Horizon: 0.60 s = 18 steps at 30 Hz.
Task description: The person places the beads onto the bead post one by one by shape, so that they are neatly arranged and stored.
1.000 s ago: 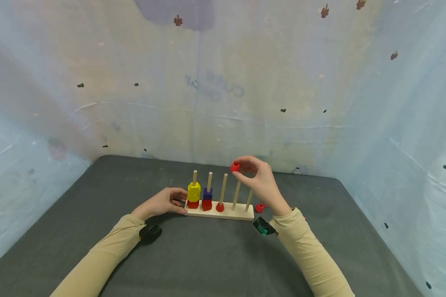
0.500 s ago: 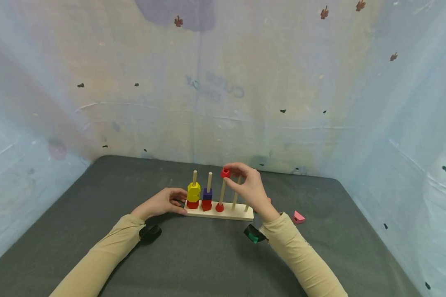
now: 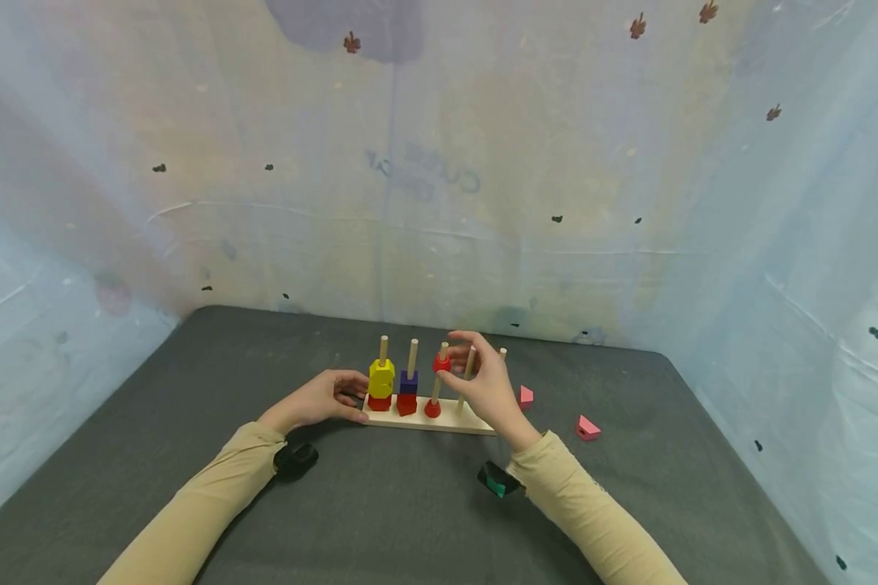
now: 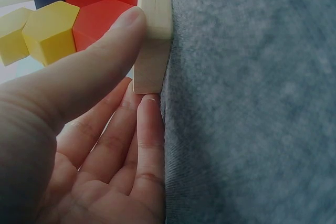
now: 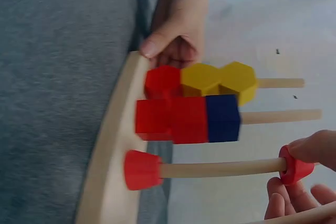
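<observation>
My right hand (image 3: 488, 390) pinches a red tapered bead (image 5: 297, 167) between thumb and fingers. The bead is threaded near the top of the third peg (image 5: 223, 169), above another red tapered bead (image 5: 143, 170) at its foot. With thumb and fingertips, my left hand (image 3: 328, 400) holds the left end of the wooden peg board (image 3: 449, 422). Its first peg carries yellow hexagonal beads (image 4: 51, 32) over a red hexagonal bead (image 4: 100, 24). On the second peg, a dark blue block (image 5: 223, 118) sits over red blocks (image 5: 189, 120).
Two pink wedge-shaped blocks (image 3: 588, 428) lie on the dark table (image 3: 380, 504) to the right of the board. The fourth peg (image 3: 467, 374) is bare, and my right hand partly hides the fifth. A pale sheet (image 3: 439, 268) hangs behind the table.
My right hand has moved left with the red bead and lowered it onto the third peg. The pink blocks, partly hidden before, now show fully. My left hand has stayed put.
</observation>
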Available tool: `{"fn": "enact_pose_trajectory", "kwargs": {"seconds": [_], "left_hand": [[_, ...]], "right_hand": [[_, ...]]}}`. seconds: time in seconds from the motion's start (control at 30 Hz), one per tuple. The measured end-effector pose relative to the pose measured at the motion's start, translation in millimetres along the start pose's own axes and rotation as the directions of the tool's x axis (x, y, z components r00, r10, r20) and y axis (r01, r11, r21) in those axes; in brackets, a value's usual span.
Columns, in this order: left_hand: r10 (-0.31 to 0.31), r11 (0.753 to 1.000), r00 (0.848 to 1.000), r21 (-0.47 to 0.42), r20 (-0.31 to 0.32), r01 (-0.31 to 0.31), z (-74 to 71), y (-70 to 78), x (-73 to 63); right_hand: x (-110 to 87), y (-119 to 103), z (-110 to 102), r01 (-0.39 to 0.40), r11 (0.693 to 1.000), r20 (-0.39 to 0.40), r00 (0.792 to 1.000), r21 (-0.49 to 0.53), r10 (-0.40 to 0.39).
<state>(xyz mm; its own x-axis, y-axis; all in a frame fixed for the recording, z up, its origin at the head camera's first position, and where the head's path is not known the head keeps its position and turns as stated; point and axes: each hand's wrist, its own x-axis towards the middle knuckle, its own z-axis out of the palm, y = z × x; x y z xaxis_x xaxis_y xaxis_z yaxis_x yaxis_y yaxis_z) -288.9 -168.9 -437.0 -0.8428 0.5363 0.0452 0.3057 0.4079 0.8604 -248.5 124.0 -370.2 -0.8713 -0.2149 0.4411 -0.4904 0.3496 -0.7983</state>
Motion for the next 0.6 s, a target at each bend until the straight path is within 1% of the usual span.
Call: {"fn": "enact_pose_trajectory", "kwargs": {"seconds": [0.1, 0.3, 0.43, 0.6], "left_hand": [[-0.001, 1.000, 1.000, 0.005, -0.002, 0.001, -0.2, -1.5, 0.7], [-0.012, 1.000, 1.000, 0.003, -0.009, 0.012, -0.1, -3.0, 0.9], [-0.008, 1.000, 1.000, 0.000, -0.007, 0.008, -0.2, -3.2, 0.8], [-0.013, 1.000, 1.000, 0.000, -0.012, 0.013, 0.2, 0.2, -0.2]], "right_hand": [[-3.5, 5.6, 2.7, -0.023, 0.999, 0.019, 1.000, 0.024, 0.023], [-11.8, 14.7, 9.2, -0.111, 0.993, 0.036, 0.993, 0.049, 0.110], [-16.7, 19.1, 10.2, -0.118, 0.992, 0.046, 0.992, 0.050, 0.116], [-22.1, 18.3, 3.5, -0.122, 0.991, 0.088, 0.989, 0.044, 0.118]]}}
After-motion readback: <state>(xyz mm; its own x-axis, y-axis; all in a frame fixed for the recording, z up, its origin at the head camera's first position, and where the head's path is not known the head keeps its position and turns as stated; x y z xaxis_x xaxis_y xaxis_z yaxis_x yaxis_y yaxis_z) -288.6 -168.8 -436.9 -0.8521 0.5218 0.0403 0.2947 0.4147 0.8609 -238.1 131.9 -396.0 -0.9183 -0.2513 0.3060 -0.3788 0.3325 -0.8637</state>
